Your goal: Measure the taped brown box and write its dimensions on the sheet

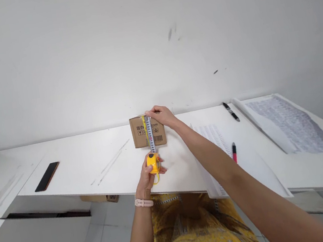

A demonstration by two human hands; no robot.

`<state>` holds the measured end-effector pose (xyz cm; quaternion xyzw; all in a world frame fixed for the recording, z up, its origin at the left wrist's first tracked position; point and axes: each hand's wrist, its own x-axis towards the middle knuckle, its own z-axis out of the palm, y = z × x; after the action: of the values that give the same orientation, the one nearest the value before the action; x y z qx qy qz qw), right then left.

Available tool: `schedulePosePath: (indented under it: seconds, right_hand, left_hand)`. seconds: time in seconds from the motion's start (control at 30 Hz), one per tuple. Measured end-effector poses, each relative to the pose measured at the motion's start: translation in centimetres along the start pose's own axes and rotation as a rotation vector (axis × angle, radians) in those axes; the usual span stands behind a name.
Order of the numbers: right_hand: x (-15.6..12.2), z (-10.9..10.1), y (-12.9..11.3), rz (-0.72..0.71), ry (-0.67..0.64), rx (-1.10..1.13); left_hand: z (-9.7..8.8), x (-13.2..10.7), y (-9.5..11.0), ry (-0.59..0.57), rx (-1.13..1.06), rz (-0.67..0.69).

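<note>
A small brown cardboard box [139,140] with black print and a barcode rests on the white table. My left hand [148,176] is closed around a yellow tape measure [152,163] just in front of the box. Its pulled-out blade [151,139] runs from the case across the box's printed face to the far edge. There my right hand [160,115] pinches the blade's end against the box, fingers bent over the edge. A strip of yellow tape shows beside the blade.
Right of the box lie printed sheets [209,136], a red pen [234,152], a black pen [231,112] and a notebook with handwriting [291,125]. A dark flat bar [47,176] lies on the left. The white wall [94,66] rises behind the table [79,162].
</note>
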<state>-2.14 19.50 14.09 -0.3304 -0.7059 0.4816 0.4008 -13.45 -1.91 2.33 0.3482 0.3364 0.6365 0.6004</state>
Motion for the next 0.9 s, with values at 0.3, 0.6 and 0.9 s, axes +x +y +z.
schedulePosePath:
  seconds: [0.3,0.6,0.9]
  right_hand:
    - [-8.5,3.1,2.4,-0.436,0.107,-0.188]
    - [-18.2,-3.1,-1.4,-0.170,0.295,0.168]
    - [-25.9,-4.2,-0.2,-0.073,0.485,0.037]
  left_hand:
    - [1.9,-8.7,3.3,0.094,-0.033,0.161]
    - [4.4,-10.3,2.5,-0.155,0.391,-0.304]
    - [9.2,-7.8,2.6,-0.340,0.610,-0.363]
